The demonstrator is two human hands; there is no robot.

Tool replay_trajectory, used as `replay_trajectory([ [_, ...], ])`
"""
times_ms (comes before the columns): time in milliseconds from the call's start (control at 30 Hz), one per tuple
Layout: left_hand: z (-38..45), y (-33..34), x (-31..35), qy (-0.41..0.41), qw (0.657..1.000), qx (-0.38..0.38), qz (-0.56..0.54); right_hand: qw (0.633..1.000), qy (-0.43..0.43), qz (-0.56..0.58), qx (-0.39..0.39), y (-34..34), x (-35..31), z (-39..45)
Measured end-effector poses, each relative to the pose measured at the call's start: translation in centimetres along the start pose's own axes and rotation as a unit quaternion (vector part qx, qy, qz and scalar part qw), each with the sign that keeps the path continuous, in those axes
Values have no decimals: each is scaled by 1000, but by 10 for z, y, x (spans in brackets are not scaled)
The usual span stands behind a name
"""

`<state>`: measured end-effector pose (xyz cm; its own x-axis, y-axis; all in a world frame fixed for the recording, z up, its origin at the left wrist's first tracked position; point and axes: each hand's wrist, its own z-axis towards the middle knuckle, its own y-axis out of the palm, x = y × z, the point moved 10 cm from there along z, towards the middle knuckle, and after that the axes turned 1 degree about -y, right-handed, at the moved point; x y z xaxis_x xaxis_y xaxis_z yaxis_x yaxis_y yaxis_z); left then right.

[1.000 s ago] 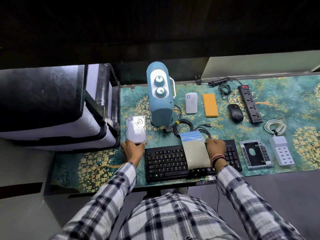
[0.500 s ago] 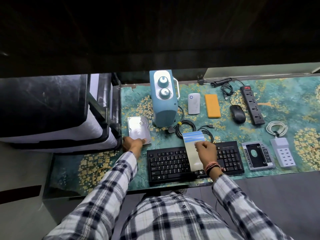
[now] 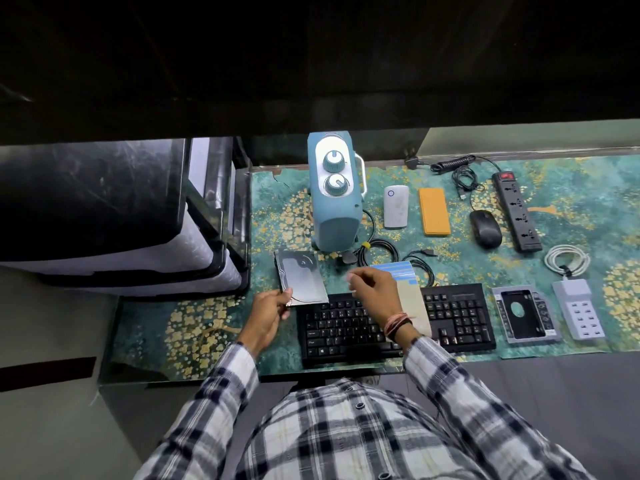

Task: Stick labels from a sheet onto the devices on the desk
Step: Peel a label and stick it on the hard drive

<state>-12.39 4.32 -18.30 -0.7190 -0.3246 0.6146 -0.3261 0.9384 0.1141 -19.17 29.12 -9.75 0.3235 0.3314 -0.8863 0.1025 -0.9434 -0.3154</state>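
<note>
from the head camera i look down at my two hands over a green and gold desk mat [image 3: 571, 188]. my left hand [image 3: 268, 315] holds the near corner of the silver hard drive [image 3: 300, 276], with thumb and fingers curled on its edge. the drive sits tilted, its near end just over the top left of the black keyboard [image 3: 346, 327].

my right hand [image 3: 372, 289] floats above the keyboard. its fingers are pinched together on something small and pale, maybe a label, but it is too blurry for me to tell. right behind that hand, the label sheet [image 3: 403, 277] lies across the keyboard, with blue strips at its far end.

further back stands a blue box with two knobs [image 3: 334, 192]. beside it lie a white device [image 3: 396, 207], an orange device [image 3: 434, 211], a black mouse [image 3: 485, 228] and a black power strip [image 3: 517, 211]. on the right sit a grey drive tray [image 3: 524, 315] and a white usb charger [image 3: 578, 308] with a coiled white cable [image 3: 566, 260].

i cannot read any words or brand names on these things.
</note>
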Motion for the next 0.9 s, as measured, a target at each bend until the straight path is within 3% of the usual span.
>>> replay_trajectory([
  [167, -25, 15, -9, 14, 997, -70, -4, 980, -149, -119, -52, 35, -42, -5],
  [367, -44, 32, -7, 18, 995, -87, -39, 945, -245, -208, -62, 51, -51, -11],
  [533, -51, 39, -1, 28, 995, -81, -59, 925, -280, -246, -77, 57, -53, -15],
  [667, -52, 40, 2, 38, 994, -86, -59, 902, -314, -260, -141, 64, -54, -24],
  [767, -51, 40, 1, 43, 993, -89, -56, 905, -297, -249, -174, 63, -51, -26],
  [900, -50, 41, 1, 46, 993, -89, -62, 912, -278, -254, -163, 60, -46, -28],
])
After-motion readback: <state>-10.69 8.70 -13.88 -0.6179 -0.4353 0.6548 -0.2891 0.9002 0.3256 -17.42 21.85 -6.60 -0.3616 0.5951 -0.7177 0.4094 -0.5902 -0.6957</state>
